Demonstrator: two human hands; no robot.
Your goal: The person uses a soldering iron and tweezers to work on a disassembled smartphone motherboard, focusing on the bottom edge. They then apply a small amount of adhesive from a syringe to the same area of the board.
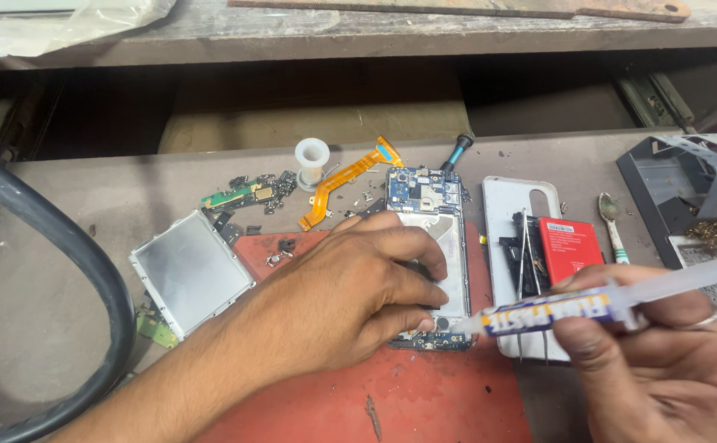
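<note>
Two hands at an opened phone

One opened phone (434, 246) lies flat on a red mat (424, 394) — thin, light, fragile-looking, probably best steadied by its edges. Its lower end sits under the left hand (350, 299), whose fingers press down rather than grasp. The right hand (662, 361) is closed around a paste syringe (555, 312), its tip just above the phone's bottom board. Nearby — a white back cover (502, 205) and an orange flex cable (350, 182).
</note>
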